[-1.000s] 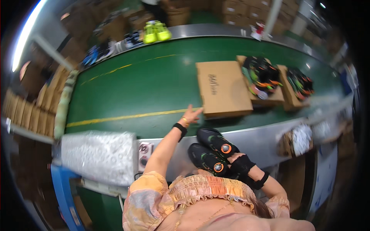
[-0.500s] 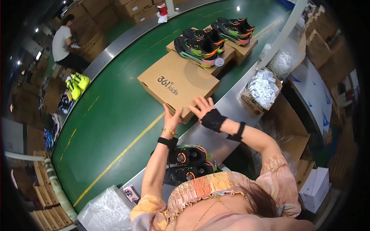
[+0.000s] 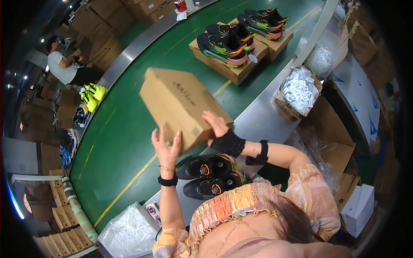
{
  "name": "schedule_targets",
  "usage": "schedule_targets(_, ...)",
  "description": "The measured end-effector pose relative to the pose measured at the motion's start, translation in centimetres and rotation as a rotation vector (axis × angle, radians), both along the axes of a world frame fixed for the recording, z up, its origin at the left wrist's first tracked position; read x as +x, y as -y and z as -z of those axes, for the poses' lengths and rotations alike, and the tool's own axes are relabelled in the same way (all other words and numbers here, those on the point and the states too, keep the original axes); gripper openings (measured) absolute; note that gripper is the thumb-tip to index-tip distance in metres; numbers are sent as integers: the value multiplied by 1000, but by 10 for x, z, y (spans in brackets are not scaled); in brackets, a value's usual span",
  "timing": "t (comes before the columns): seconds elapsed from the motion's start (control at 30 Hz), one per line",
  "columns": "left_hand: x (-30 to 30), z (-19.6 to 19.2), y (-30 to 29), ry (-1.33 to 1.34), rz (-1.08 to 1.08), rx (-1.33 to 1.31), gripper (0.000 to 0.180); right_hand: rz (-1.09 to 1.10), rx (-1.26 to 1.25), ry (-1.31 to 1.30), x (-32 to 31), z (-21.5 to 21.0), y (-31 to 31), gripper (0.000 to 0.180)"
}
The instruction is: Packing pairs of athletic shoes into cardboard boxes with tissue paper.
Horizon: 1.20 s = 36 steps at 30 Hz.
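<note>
A brown cardboard shoebox is tilted up off the green belt in front of me, dark lettering on its lid. My left hand grips its near left end, fingers and thumb spread against the cardboard. At the near right corner, my right hand holds it with fingers on the lid and a black wrap round the palm. Below the box, close to my body, lies a pair of black sneakers with orange and green trim on the metal edge. Part of my right fingers is hidden by the box.
Farther along the green belt, black sneakers stand on more shoeboxes. A carton of small white packets sits at right. A plastic-wrapped bundle and a phone lie at lower left. Another person works across the belt.
The shoebox has been lifted off the belt, tilted and drawn left toward me. Both hands have moved left with it, and my right hand has come onto its corner.
</note>
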<state>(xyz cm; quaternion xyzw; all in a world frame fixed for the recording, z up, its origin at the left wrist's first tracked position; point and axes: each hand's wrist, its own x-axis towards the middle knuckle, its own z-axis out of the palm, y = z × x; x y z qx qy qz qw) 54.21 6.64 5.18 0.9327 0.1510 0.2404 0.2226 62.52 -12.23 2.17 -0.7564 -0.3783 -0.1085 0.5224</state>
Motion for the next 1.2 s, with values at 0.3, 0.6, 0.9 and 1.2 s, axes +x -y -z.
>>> schedule_targets(0.3,-50,6,-12,-125,65,-72,47,-6,-229,239,-40,1,-24,63)
schedule_targets(0.6,-68,24,-42,4,-11,-505,60,19,412,-514,-10,-54,1,57)
schedule_targets(0.9,-132,111,-116,-347,-379,-329,40,442,305,-896,112,59,112,30)
schedule_targets(1.2,-195,115,-78,18,-573,-777,47,909,-906,-67,146,86,285,23)
